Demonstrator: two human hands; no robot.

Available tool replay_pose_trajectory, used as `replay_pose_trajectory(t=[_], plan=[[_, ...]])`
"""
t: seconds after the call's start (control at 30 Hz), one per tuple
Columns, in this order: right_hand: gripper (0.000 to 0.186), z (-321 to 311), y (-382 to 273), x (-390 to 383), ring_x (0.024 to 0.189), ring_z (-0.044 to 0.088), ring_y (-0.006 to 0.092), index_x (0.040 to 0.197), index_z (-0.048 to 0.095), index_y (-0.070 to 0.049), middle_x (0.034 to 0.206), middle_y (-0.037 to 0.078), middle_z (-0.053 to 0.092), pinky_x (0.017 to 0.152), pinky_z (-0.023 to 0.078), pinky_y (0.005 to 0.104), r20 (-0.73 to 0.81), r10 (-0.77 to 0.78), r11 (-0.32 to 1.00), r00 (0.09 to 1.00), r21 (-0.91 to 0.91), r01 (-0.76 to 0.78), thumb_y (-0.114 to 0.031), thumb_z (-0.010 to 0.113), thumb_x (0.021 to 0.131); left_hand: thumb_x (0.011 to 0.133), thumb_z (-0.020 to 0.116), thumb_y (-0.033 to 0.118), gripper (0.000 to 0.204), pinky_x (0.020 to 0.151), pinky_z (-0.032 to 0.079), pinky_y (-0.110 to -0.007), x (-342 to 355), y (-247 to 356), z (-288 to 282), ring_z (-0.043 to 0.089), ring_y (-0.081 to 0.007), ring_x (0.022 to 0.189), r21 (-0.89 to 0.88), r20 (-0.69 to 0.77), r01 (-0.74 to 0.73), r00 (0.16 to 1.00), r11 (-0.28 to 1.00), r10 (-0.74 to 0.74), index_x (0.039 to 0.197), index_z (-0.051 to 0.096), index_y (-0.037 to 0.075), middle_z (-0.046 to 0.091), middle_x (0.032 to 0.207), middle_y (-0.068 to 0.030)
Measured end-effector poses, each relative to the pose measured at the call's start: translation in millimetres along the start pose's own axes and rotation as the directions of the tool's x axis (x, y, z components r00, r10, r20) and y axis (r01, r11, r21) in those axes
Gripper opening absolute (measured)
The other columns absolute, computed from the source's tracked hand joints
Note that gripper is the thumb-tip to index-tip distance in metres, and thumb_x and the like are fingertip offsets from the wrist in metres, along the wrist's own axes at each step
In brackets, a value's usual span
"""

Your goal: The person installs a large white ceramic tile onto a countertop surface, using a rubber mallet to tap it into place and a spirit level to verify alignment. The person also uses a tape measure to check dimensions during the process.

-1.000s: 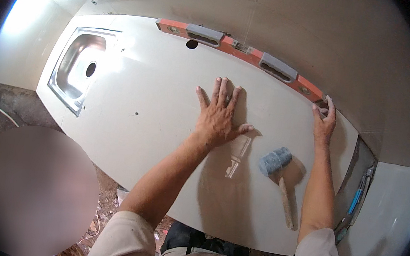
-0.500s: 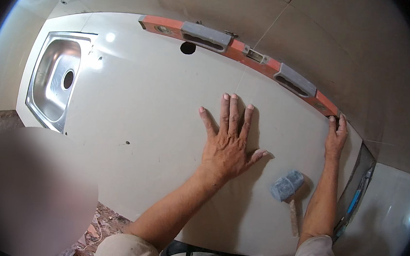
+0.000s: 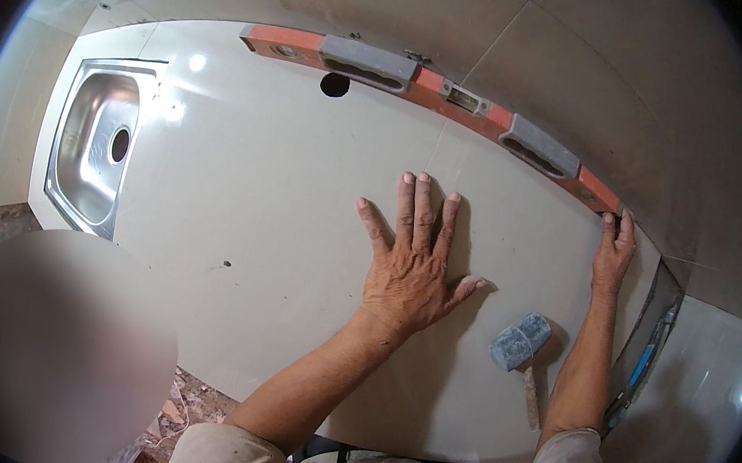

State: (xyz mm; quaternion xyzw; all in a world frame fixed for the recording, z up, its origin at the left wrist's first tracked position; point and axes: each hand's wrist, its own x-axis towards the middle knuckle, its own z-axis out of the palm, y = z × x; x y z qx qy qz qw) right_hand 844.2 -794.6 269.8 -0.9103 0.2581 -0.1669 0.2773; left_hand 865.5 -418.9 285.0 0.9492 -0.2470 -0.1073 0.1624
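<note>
My left hand (image 3: 406,279) lies flat on the pale countertop (image 3: 243,176), palm down with its fingers spread. Along the back edge of the countertop, against the wall, rests a long orange spirit level (image 3: 427,89) with grey grips. My right hand (image 3: 613,253) is at the right end of this level, its fingertips closed on it. A mallet (image 3: 520,342) with a grey, dusty head and a short handle lies on the countertop between my two forearms.
A steel sink (image 3: 96,141) is set in the countertop at the left. A round dark hole (image 3: 334,85) sits near the back edge. Blue-handled tools (image 3: 642,365) lie in the gap at the right. Debris (image 3: 184,400) covers the floor at lower left.
The view has shifted slightly. My left hand stays flat in the same place, and my right hand remains at the end of the spirit level.
</note>
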Motion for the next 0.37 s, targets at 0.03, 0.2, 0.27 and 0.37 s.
replay_pose_trajectory(t=[0.03, 0.2, 0.27, 0.37], plan=[[0.059, 0.2, -1.2, 0.5, 0.13, 0.06, 0.0359, 0.143, 0.057, 0.004, 0.137, 0.025, 0.063, 0.111, 0.046, 0.0493, 0.003, -0.002, 1.0, 1.0, 0.016, 0.002, -0.043, 0.058, 0.108, 0.092, 0.039, 0.087, 0.111, 0.114, -0.01, -0.083, 0.1, -0.1, 0.5, -0.009, -0.0474, 0.161, 0.0, -0.003, 0.001, 1.0, 1.0, -0.001, 0.167, 0.022, 0.007, 0.0, 0.172, -0.033], [0.057, -1.5, -4.1, -0.3, 0.131, 0.06, 0.0362, 0.144, 0.057, 0.004, 0.137, 0.026, 0.063, 0.113, 0.046, 0.0505, 0.008, -0.038, 0.999, 0.999, 0.002, 0.038, -0.04, 0.058, 0.108, 0.091, 0.039, 0.087, 0.112, 0.114, -0.01, -0.083, -0.4, 1.2, -1.3, -0.009, -0.0465, 0.161, 0.009, 0.001, 0.008, 1.0, 1.0, -0.008, 0.167, 0.022, 0.007, -0.001, 0.172, -0.0321], [0.056, -1.9, -4.1, -0.7, 0.132, 0.059, 0.0359, 0.144, 0.057, 0.003, 0.138, 0.026, 0.063, 0.114, 0.045, 0.0506, 0.011, -0.016, 1.0, 1.0, -0.004, 0.016, -0.04, 0.058, 0.108, 0.091, 0.04, 0.087, 0.111, 0.115, -0.01, -0.083, -0.9, 2.4, -2.1, -0.008, -0.0462, 0.161, 0.014, -0.002, 0.014, 1.0, 1.0, -0.014, 0.167, 0.022, 0.007, -0.001, 0.172, -0.0318], [0.056, -4.0, -4.3, -1.6, 0.133, 0.059, 0.0355, 0.145, 0.056, 0.003, 0.139, 0.025, 0.062, 0.115, 0.044, 0.0504, 0.02, 0.038, 0.999, 0.999, -0.008, -0.037, -0.039, 0.058, 0.108, 0.091, 0.04, 0.087, 0.111, 0.115, -0.009, -0.082, -1.3, 5.4, -3.4, -0.008, -0.0459, 0.161, 0.015, 0.002, 0.019, 1.0, 1.0, -0.019, 0.168, 0.022, 0.007, -0.001, 0.172, -0.0315]])
